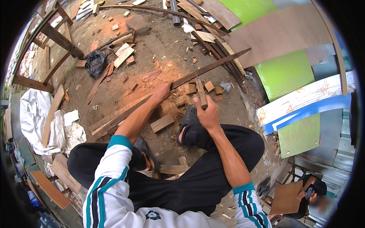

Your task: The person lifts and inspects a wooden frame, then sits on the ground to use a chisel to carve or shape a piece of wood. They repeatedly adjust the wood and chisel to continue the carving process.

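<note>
A long dark wooden plank (213,65) runs slantwise in front of me, from low left to upper right. My left hand (163,92) is closed over its middle. The wooden handle of a handsaw (201,92) is in the closed fingers of my right hand (207,112). Its thin blade, seen almost edge-on, reaches the plank just right of my left hand. Small cut wood blocks (209,86) lie beneath, close to my right shoe (189,118). A thicker wood offcut (162,123) rests on the ground between my feet.
Orange sawdust (167,72) and scraps cover the dirt ground. A black plastic bag (96,64) and a wooden frame (57,40) are at left, near white sacking (36,117). Boards (281,34) and green panels (285,72) stand right. Another person holds a brown board (286,198) lower right.
</note>
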Demonstrator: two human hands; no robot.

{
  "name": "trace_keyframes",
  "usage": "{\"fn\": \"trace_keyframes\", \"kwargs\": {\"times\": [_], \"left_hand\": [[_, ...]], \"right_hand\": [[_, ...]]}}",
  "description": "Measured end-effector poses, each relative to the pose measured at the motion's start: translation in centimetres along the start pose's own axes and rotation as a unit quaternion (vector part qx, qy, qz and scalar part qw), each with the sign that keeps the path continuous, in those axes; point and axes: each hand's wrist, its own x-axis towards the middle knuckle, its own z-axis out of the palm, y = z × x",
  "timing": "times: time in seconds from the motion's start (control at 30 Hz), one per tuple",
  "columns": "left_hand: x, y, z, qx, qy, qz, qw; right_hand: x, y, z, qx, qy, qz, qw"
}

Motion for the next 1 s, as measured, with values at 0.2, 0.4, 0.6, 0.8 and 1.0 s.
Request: {"fn": "trace_keyframes", "kwargs": {"times": [0.2,0.4,0.6,0.8,1.0], "left_hand": [[-1.2,-5.4,-0.4,0.047,-0.078,-0.02,0.996],[-5.6,-9.2,-0.4,0.11,-0.117,0.005,0.987],[-9.3,-10.1,0.5,0.081,-0.028,-0.012,0.996],[-12.5,-11.2,0.3,0.128,0.014,-0.046,0.991],[-14.1,-12.0,0.8,0.121,0.023,-0.113,0.986]], "right_hand": [[0.1,0.6,0.1,-0.025,-0.019,0.007,0.999],[0.0,-0.6,0.1,-0.016,-0.018,-0.002,1.0],[0.2,-1.2,0.8,-0.018,-0.033,-0.004,0.999],[0.2,-1.3,1.0,-0.023,-0.044,0.006,0.999],[0.0,-1.0,1.2,-0.027,-0.047,0.005,0.998]]}}
